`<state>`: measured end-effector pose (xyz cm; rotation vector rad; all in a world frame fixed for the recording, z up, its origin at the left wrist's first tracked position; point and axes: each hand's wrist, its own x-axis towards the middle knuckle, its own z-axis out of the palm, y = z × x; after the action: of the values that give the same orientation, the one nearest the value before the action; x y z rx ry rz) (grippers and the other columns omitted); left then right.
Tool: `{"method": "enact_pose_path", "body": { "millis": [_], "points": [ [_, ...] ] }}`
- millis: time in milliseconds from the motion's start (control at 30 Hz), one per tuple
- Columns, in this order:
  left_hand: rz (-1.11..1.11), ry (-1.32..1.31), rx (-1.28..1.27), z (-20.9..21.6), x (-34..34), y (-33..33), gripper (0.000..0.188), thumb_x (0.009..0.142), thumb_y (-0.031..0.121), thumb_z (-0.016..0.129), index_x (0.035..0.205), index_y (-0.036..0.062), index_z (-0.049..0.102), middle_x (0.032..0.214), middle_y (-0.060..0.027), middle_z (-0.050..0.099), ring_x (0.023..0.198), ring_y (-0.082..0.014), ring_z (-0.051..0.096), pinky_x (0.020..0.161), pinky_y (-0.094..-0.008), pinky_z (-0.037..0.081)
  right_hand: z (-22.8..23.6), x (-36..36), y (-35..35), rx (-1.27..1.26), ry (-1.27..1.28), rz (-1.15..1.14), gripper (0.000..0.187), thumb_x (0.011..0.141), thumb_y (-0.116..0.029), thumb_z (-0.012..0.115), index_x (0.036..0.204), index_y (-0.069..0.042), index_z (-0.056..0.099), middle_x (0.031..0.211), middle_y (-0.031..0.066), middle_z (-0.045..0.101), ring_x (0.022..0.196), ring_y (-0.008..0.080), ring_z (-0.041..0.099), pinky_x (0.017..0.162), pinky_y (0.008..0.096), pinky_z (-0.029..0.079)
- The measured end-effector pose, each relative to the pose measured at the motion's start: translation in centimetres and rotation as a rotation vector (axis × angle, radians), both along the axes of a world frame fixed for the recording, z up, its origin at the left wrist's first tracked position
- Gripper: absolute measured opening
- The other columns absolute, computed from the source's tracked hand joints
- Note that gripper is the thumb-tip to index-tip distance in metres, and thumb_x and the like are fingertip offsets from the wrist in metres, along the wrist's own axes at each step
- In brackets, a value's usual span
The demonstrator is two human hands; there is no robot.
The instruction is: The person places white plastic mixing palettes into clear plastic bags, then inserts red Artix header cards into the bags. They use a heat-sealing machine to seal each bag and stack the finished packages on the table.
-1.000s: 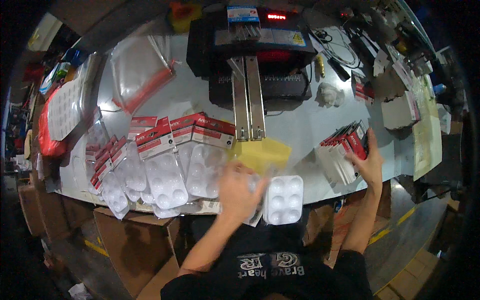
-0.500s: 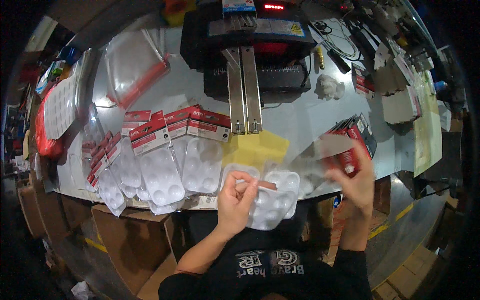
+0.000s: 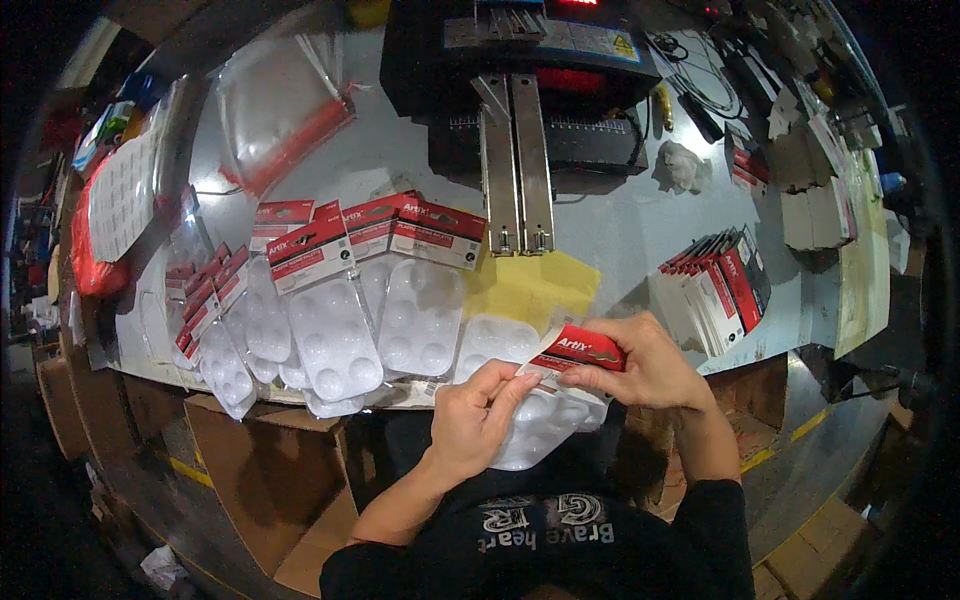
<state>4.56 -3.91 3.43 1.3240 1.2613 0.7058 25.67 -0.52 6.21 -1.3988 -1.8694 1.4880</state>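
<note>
From here I see, by the counter's (image 3: 610, 222) near edge, the right hand's (image 3: 655, 368) fingers gripping a red-and-white card (image 3: 574, 350) just above a white palette (image 3: 530, 435), which the left hand (image 3: 466, 422) pinches near its top.

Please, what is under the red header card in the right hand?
Below the header card, held by the right hand, part of a white palette with round wells shows. The card and left hand cover its upper part; anything directly behind the card is hidden.
</note>
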Motion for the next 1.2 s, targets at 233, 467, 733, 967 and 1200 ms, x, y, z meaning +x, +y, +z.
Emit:
{"method": "enact_pose_path", "body": {
  "millis": [233,467,733,967,1200],
  "points": [
    [0.175,-0.104,-0.032,-1.3,-0.2,0.1,0.012,0.085,0.012,0.065,0.084,0.0007,0.064,0.06,0.0029,0.057,0.054,-0.0016,0.045,0.049,-0.0193,0.035,-1.8,1.2,-0.1,0.132,-0.031,-0.193,0.04,0.074,-0.023,0.076,0.101,0.002,0.06,0.071,0.0074,0.063,0.062,0.0115,0.057,0.058,0.0265,0.046],
    [0.407,-0.188,-0.019,-3.2,-0.4,0.4,0.016,0.087,0.013,0.063,0.079,-0.001,0.062,0.062,0.0082,0.044,0.058,-0.0005,0.033,0.051,-0.0178,0.024,-3.9,0.6,-2.7,-0.462,0.306,-0.475,0.018,0.085,-0.008,0.064,0.092,0.008,0.066,0.073,0.0085,0.065,0.059,0.0098,0.06,0.055,0.0228,0.048],
    [0.395,0.03,-0.003,-4.4,-0.5,2.9,0.024,0.091,0.015,0.052,0.076,-0.0022,0.056,0.065,-0.0008,0.05,0.064,-0.0078,0.041,0.059,-0.0233,0.035,-5.8,-2.0,-0.7,-0.421,0.395,-0.635,0.018,0.084,-0.011,0.061,0.083,0.007,0.062,0.068,0.0072,0.06,0.056,0.0104,0.055,0.052,0.0223,0.042],
    [0.419,-0.118,0.091,-7.4,0.1,7.4,0.02,0.092,0.014,0.048,0.078,0.0002,0.052,0.067,-0.0012,0.049,0.065,-0.0073,0.04,0.06,-0.0229,0.035,-8.7,-2.9,2.3,-0.301,0.552,-0.86,0.013,0.085,-0.011,0.059,0.083,0.001,0.062,0.068,0.0036,0.058,0.057,0.009,0.051,0.053,0.0226,0.041],
    [0.449,-0.284,0.091,-9.9,0.5,6.7,0.022,0.091,0.018,0.052,0.078,0.001,0.053,0.063,-0.0019,0.049,0.062,-0.0084,0.04,0.057,-0.024,0.036,-8.3,-2.7,2.5,-0.191,0.393,-0.753,0.02,0.089,-0.016,0.057,0.081,0.002,0.062,0.069,0.0047,0.06,0.057,0.0104,0.055,0.053,0.0251,0.045]
  ]
}}
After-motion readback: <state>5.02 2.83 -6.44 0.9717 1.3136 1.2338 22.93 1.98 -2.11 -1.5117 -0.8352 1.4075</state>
